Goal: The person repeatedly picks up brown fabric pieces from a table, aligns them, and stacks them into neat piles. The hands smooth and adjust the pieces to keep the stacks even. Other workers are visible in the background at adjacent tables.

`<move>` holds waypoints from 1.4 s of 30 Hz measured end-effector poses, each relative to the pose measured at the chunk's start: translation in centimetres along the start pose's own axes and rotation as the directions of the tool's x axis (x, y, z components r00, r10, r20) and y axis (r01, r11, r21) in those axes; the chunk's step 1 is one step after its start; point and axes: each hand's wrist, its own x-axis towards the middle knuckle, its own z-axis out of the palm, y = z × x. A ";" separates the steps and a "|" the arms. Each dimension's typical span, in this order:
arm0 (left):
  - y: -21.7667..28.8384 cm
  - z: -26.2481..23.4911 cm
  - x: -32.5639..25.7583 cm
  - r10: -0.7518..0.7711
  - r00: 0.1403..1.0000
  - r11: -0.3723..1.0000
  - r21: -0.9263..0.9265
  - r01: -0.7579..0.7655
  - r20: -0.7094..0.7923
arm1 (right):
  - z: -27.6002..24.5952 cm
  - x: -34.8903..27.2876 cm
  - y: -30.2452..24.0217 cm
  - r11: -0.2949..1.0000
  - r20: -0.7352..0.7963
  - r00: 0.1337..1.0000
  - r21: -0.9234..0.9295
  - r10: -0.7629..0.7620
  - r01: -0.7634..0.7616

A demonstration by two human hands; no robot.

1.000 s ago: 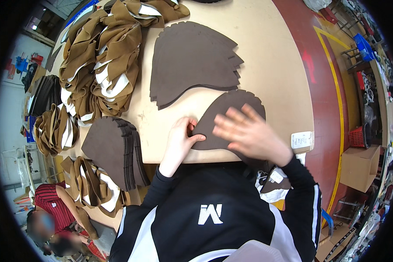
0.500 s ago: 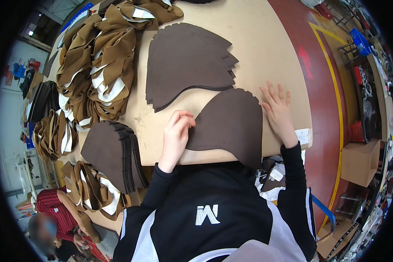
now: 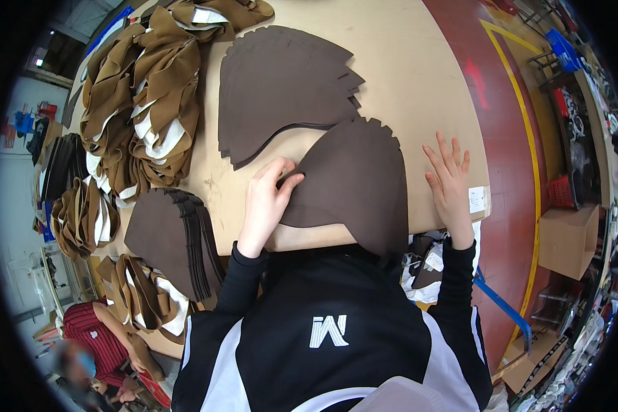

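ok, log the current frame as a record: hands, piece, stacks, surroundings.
left hand: pinching the left edge of the dark piece
right hand: fingers spread, right of the piece, not holding it
dark piece: partly past the table's near edge
fanned stack: beyond the piece
layered stack: left of the left hand
tan pile: far left, white patches
other person: lower left, striped top
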 end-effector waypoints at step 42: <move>-1.8 -5.2 5.6 -0.101 0.946 0.926 -0.378 -0.024 -0.308 | -0.6 0.4 -3.7 0.994 0.156 0.982 0.042 -0.103 0.098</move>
